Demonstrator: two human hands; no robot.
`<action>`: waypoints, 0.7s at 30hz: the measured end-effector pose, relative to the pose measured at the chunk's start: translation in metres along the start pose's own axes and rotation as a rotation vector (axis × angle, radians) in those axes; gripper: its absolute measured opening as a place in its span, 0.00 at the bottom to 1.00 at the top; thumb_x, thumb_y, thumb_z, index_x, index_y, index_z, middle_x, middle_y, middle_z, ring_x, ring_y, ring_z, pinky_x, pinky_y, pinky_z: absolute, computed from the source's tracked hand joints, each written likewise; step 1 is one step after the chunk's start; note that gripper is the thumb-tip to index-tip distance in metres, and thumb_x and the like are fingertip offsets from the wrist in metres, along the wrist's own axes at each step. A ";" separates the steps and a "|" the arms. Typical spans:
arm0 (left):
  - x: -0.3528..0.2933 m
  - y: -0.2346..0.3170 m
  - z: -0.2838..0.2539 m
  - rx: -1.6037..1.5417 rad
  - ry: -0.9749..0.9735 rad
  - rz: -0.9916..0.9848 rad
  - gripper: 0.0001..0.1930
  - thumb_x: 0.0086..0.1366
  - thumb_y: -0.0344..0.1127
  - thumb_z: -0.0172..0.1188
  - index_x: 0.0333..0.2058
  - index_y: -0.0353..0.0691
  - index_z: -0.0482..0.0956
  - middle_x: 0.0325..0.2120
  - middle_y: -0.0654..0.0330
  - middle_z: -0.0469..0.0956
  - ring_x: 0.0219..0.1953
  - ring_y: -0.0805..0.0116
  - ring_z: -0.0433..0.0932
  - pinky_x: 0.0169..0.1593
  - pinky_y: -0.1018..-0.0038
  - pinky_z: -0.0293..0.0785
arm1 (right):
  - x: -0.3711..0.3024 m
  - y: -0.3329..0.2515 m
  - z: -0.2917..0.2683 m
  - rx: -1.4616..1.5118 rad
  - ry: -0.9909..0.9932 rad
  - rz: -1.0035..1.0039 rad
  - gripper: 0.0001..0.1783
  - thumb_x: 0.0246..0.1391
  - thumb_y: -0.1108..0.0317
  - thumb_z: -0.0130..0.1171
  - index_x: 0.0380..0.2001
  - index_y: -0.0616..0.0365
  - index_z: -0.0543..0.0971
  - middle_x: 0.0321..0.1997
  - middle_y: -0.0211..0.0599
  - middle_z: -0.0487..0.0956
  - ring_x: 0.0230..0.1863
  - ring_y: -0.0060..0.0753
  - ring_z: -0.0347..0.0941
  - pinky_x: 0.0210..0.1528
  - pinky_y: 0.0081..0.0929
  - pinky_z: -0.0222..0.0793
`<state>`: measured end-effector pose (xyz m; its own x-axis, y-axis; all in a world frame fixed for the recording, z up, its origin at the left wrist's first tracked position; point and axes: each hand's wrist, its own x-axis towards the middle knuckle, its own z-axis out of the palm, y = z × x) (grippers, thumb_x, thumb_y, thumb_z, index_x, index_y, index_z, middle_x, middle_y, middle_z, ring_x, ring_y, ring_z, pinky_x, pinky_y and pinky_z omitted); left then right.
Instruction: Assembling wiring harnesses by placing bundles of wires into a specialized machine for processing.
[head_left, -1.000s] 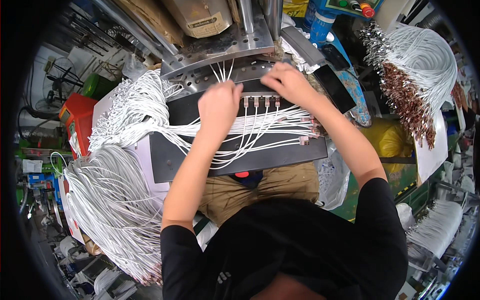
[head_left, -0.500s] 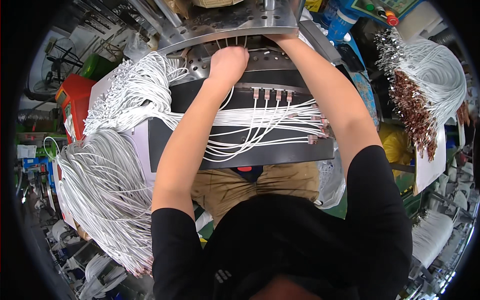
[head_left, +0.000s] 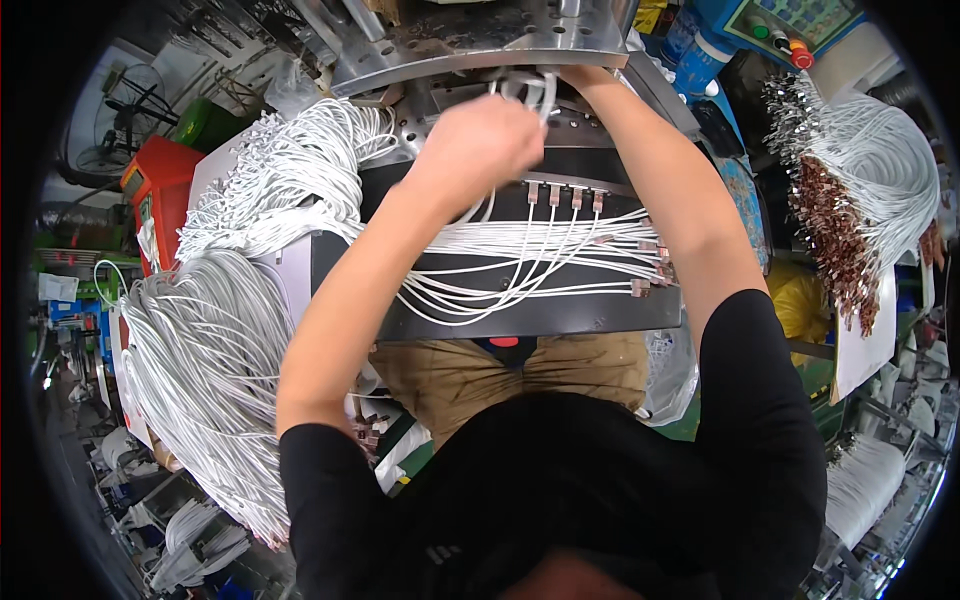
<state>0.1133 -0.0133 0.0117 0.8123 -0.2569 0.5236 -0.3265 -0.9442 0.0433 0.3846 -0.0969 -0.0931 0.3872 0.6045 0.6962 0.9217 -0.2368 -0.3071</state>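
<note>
My left hand [head_left: 487, 140], smeared by motion, is closed around white cables in front of a metal press. Their blurred looped ends [head_left: 530, 90] stick out past the fingers, and cable trails below the hand. My right hand [head_left: 583, 76] reaches beneath the press's perforated steel plate [head_left: 480, 62]; its fingers are hidden there. On the black work surface [head_left: 560, 318] nearest me lies a fan of white cables [head_left: 500, 238]. Several of them end in small copper-brown connectors [head_left: 565, 197] in a row along the back rail; others end at the right [head_left: 641, 288].
White cable bundles lie at my left, one with silvery ends [head_left: 290, 180], one hanging over the edge [head_left: 205, 390]. Another bundle [head_left: 865, 170] sits at the right. A control panel [head_left: 790, 30] with a red button stands at the far right, a red box [head_left: 160, 195] at the left.
My left hand has lifted away from the press bed and moved right and slightly nearer, bringing white cables with it. My right hand stays under the plate. The view has shifted slightly.
</note>
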 end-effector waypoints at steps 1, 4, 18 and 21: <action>-0.013 0.011 -0.030 -0.070 0.111 0.126 0.05 0.61 0.36 0.62 0.29 0.42 0.78 0.25 0.57 0.77 0.30 0.53 0.79 0.37 0.60 0.77 | -0.011 -0.017 0.000 0.013 -0.001 -0.004 0.13 0.59 0.64 0.59 0.43 0.59 0.80 0.42 0.47 0.81 0.50 0.48 0.75 0.53 0.42 0.70; -0.058 -0.091 -0.091 0.153 0.517 -0.145 0.04 0.63 0.31 0.61 0.36 0.40 0.81 0.30 0.54 0.79 0.33 0.55 0.78 0.40 0.66 0.75 | 0.001 0.011 -0.003 -0.007 -0.004 0.025 0.13 0.59 0.63 0.60 0.43 0.58 0.80 0.42 0.47 0.81 0.50 0.48 0.75 0.53 0.42 0.70; -0.089 0.100 0.010 -0.234 -0.003 -0.072 0.11 0.59 0.31 0.66 0.41 0.41 0.81 0.39 0.59 0.80 0.43 0.58 0.79 0.46 0.66 0.77 | -0.109 -0.109 -0.135 -0.165 -0.130 0.068 0.16 0.56 0.61 0.65 0.47 0.54 0.83 0.39 0.42 0.77 0.44 0.46 0.72 0.50 0.37 0.68; -0.091 0.112 0.016 -0.165 0.036 -0.075 0.12 0.59 0.34 0.67 0.42 0.42 0.80 0.40 0.61 0.80 0.43 0.60 0.78 0.45 0.67 0.76 | -0.125 -0.116 -0.178 0.041 -0.699 0.208 0.16 0.58 0.62 0.64 0.48 0.53 0.83 0.39 0.42 0.75 0.46 0.48 0.71 0.50 0.35 0.68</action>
<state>0.0110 -0.0996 -0.0447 0.8206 -0.1767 0.5435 -0.3431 -0.9129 0.2212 0.2324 -0.2806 -0.0288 0.4381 0.8977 0.0482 0.8236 -0.3793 -0.4216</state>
